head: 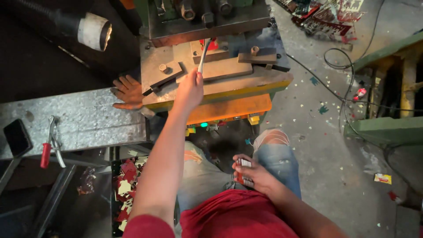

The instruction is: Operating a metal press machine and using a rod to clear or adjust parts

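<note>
My left hand (189, 90) reaches forward over the press bed (220, 70) and grips a thin metal rod (202, 55). The rod's tip touches a small red piece (211, 44) lying under the press head (207, 17). My right hand (253, 174) rests on my lap and holds a small stack of red and white printed pieces (243, 172). Another person's hand (128, 91) lies flat at the left edge of the press bed.
A galvanised metal table (75, 121) at the left carries red-handled pliers (48, 145) and a dark phone (17, 137). A bin of red and white offcuts (125, 189) stands by my left knee. Cables (348, 88) and scraps lie on the concrete floor at right.
</note>
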